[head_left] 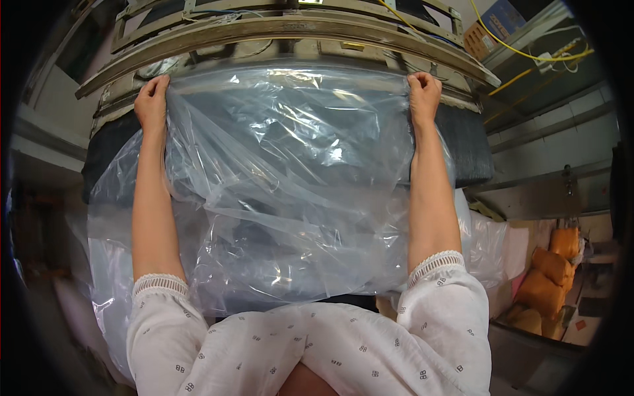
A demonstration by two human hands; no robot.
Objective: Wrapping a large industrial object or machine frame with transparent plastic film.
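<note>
A wide sheet of clear plastic film [297, 165] stretches between my two hands, wrinkled and shiny, hanging down toward my body. My left hand [152, 104] pinches its far left corner, and my right hand [424, 98] pinches the far right corner. Both arms reach straight forward at about the same height. The film's far edge is pulled taut close to a long machine bar [290, 28]. Under the film lies a dark padded surface [462, 142], showing at both sides. Whether the film is one layer or several, I cannot tell.
Yellow cables [515, 53] and a white power strip [560, 58] hang at the far right, near a blue box [505, 18]. Orange wrapped bundles [543, 284] are stacked at the right. More clear plastic [485, 241] hangs beyond my right arm.
</note>
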